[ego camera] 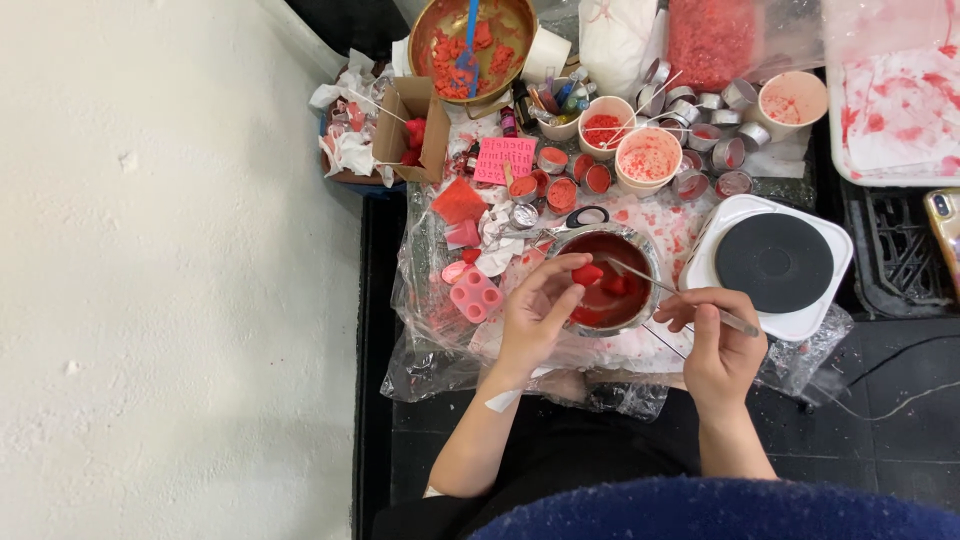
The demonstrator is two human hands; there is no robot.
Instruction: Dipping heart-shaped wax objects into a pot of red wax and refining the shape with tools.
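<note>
Nearest the camera, a red wax chunk (587, 273) is pinched in the closed fingers of the left hand (535, 315) just over the metal pot (606, 280), while the right hand (722, 345), right of the pot, is closed on a thin metal rod (668, 290) dipped in it. Melting seems partly done: red liquid is seen with lumps unmelted, the pink silicone mould (476, 295) left of the pot looks unfilled, and the small tins (560, 192) behind it, some already red, crowd the work surface.

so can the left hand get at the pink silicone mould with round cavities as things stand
Probably not freely: the left hand lies right beside the pink silicone mould, nothing between, but its fingers pinch a red wax piece.
</note>
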